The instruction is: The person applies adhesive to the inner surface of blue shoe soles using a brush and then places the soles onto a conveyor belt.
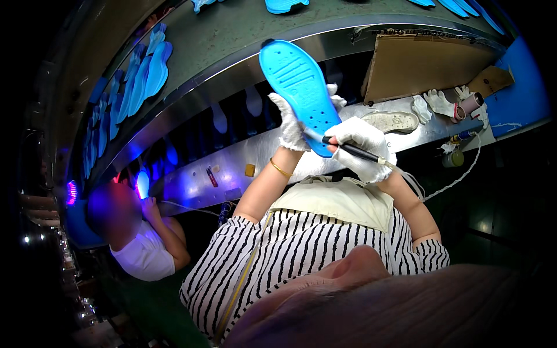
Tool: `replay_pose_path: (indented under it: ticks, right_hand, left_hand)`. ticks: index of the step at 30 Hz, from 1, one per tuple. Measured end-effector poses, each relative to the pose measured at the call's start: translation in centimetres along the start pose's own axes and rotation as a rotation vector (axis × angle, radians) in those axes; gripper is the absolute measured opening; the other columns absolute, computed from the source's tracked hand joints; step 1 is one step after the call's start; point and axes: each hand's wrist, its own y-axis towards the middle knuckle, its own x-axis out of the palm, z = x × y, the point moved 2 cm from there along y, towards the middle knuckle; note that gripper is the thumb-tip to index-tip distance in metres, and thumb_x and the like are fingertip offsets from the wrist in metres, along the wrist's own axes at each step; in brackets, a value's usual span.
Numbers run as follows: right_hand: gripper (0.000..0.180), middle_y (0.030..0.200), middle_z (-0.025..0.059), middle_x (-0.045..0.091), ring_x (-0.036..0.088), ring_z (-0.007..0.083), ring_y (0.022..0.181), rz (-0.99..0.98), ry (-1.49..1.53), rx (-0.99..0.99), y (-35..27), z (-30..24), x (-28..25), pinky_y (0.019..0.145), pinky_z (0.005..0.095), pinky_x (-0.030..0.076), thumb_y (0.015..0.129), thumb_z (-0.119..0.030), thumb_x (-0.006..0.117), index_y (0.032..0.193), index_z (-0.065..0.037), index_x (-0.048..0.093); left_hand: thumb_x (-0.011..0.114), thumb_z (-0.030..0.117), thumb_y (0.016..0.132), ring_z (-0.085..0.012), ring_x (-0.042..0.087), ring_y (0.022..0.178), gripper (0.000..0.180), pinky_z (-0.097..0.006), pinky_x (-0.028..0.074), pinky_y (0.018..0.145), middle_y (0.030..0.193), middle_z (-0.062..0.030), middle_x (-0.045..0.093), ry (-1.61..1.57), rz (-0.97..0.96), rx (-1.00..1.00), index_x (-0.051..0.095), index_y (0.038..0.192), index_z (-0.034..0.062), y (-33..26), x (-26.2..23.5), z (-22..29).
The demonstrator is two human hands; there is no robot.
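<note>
A bright blue shoe sole stands tilted up in front of me, its patterned, perforated face showing and a black spot at its far end. My left hand, in a white glove with bare fingertips hidden, is closed round the sole's near half from behind. In my right hand, also white-gloved with some fingertips bare, is a slim black-handled pen-like tool. Its pale tip meets the sole's near left part, and a light cord trails from its back end. What the tip does there is too small to tell.
Along the far side curves a green conveyor belt with blue soles. On the metal bench lie a beige sole, white gloves, a spool and a yellow block. A cardboard sheet leans behind. A co-worker sits left.
</note>
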Motion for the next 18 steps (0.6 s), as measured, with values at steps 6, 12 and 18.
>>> replay_pose_path:
  ticks: [6,12,18]
  right_hand:
    - [0.014,0.096,0.01,0.066,0.063,0.0127,0.086,0.125,0.173,0.089,-1.2,2.2,-0.9,0.077,0.0264,0.052,0.08,0.005,0.066,0.092,0.001,0.062]
    - [0.016,0.096,0.0126,0.064,0.062,0.0133,0.084,0.02,0.76,0.425,-1.3,2.9,-1.2,0.075,0.0287,0.053,0.081,0.003,0.066,0.094,-0.002,0.058]
    - [0.02,0.103,0.0098,0.062,0.06,0.0134,0.086,-0.035,0.155,0.146,-1.0,2.3,-1.8,0.079,0.0275,0.05,0.078,0.009,0.059,0.094,-0.002,0.058]
  left_hand:
    - [0.043,0.089,0.062,-0.0307,0.06,0.103,0.117,-0.05,0.04,0.104,0.126,-0.0184,0.054,-0.059,-0.098,0.189,0.04,0.134,-0.0034,1.2,1.3,1.4]
    - [0.052,0.087,0.055,-0.0383,0.058,0.11,0.122,-0.052,0.042,0.103,0.131,-0.0221,0.05,-0.083,-0.35,0.153,0.036,0.139,0.0005,1.8,1.1,2.1]
    - [0.057,0.084,0.055,-0.0371,0.056,0.115,0.119,-0.046,0.054,0.089,0.132,-0.024,0.049,0.369,-0.309,0.066,0.039,0.137,-0.001,1.6,1.5,3.2]
